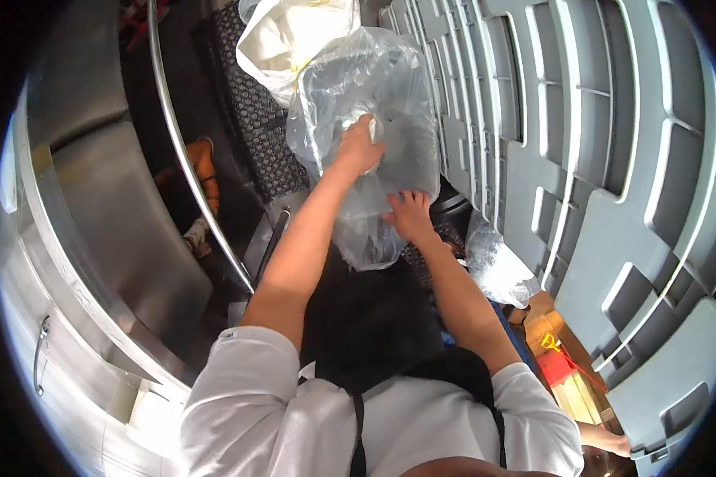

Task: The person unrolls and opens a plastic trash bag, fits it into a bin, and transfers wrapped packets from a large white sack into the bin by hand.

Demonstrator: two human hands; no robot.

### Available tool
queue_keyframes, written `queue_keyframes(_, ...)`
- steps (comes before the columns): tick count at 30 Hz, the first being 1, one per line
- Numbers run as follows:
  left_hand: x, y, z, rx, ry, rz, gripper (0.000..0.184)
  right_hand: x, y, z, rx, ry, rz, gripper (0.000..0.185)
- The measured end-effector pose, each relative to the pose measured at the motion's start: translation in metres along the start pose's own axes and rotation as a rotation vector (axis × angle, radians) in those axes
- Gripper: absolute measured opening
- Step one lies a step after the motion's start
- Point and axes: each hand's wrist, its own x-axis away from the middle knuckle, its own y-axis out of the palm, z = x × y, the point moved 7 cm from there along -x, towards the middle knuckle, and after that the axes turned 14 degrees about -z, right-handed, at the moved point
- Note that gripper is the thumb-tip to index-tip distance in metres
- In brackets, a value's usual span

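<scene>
A bin (422, 103) lined with a clear plastic bag (374, 246) stands in front of me, the bag folded out over its rim. Reaching inside the bin, my left hand (360, 149) is closed around a bunch of crumpled clear plastic (363, 109). Whether anything else lies within that bunch I cannot tell. My right hand (411, 216) rests on the near right edge of the bag, its fingers spread apart and not gripping.
A white sack (286, 44) stands behind the bin. Tall grey plastic panels (565, 159) line the right side, with loose clear plastic (493, 258) below. A metal rail (179, 135) runs along the left. Another person's leg (204, 171) shows beyond it; a bare limb (605, 437) appears lower right.
</scene>
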Motion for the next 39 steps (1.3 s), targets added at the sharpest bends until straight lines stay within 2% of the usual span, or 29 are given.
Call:
queue_keyframes(1,0.015,-0.012,0.012,0.019,0.1,0.093,0.044,0.003,0.001,-0.001,0.0,-0.008,0.006,0.054)
queue_keyframes(2,0.021,-0.029,0.024,0.062,-0.031,-0.084,0.037,0.005,0.001,-0.004,-0.001,-0.019,0.014,0.055)
queue_keyframes(5,0.018,-0.087,0.03,0.43,0.035,-0.1,0.033,0.0,-0.001,-0.005,0.003,0.04,-0.072,0.053)
queue_keyframes(9,-0.083,-0.149,-0.006,0.382,0.125,0.06,0.027,0.004,-0.002,-0.007,0.0,0.057,-0.094,0.056)
queue_keyframes(11,-0.153,-0.165,-0.036,0.126,0.035,0.13,0.023,-0.002,0.004,-0.002,0.027,0.072,-0.146,0.059)
queue_keyframes(13,-0.188,-0.203,-0.04,-0.228,0.234,0.533,0.034,-0.007,0.004,0.001,0.024,0.088,-0.178,0.062)
queue_keyframes(15,-0.181,-0.247,-0.012,-0.401,0.122,0.735,0.05,-0.002,0.006,-0.004,-0.004,0.101,-0.215,0.063)
queue_keyframes(16,-0.166,-0.265,0.009,-0.677,0.048,0.923,0.048,-0.002,0.003,-0.005,-0.024,0.103,-0.218,0.062)
queue_keyframes(18,-0.167,-0.277,0.011,-0.869,-0.032,1.0,0.052,-0.008,-0.004,-0.006,-0.018,0.134,-0.225,0.062)
queue_keyframes(20,-0.187,-0.278,-0.042,-0.687,-0.056,0.767,0.062,-0.009,-0.006,-0.007,-0.027,0.148,-0.258,0.062)
queue_keyframes(21,-0.206,-0.279,-0.091,-0.664,-0.186,0.623,0.061,-0.01,-0.007,-0.007,-0.027,0.154,-0.272,0.063)
queue_keyframes(23,-0.214,-0.273,-0.149,-0.557,-0.402,0.282,0.045,-0.009,-0.01,-0.01,-0.037,0.154,-0.272,0.063)
queue_keyframes(25,-0.185,-0.252,-0.156,-0.381,-0.361,0.131,0.053,-0.013,-0.013,-0.009,-0.033,0.134,-0.262,0.064)
queue_keyframes(27,-0.154,-0.204,-0.169,-0.004,-0.217,0.133,0.054,-0.01,-0.006,-0.008,-0.032,0.118,-0.258,0.065)
queue_keyframes(29,-0.108,-0.186,-0.148,0.215,-0.276,0.244,0.054,-0.008,0.001,-0.006,-0.018,0.106,-0.238,0.063)
queue_keyframes(31,-0.089,-0.177,-0.173,0.888,-0.4,0.387,0.055,-0.006,-0.001,-0.001,-0.001,0.089,-0.223,0.062)
queue_keyframes(33,-0.065,-0.179,-0.179,1.162,-0.273,0.476,0.051,-0.004,0.0,-0.004,0.002,0.06,-0.219,0.06)
queue_keyframes(35,-0.015,-0.189,-0.139,1.136,-0.403,0.413,0.045,-0.006,-0.004,-0.007,-0.008,0.049,-0.204,0.06)
queue_keyframes(39,0.045,-0.185,-0.113,1.377,-0.293,0.511,0.037,0.0,0.004,-0.001,-0.016,0.011,-0.152,0.059)
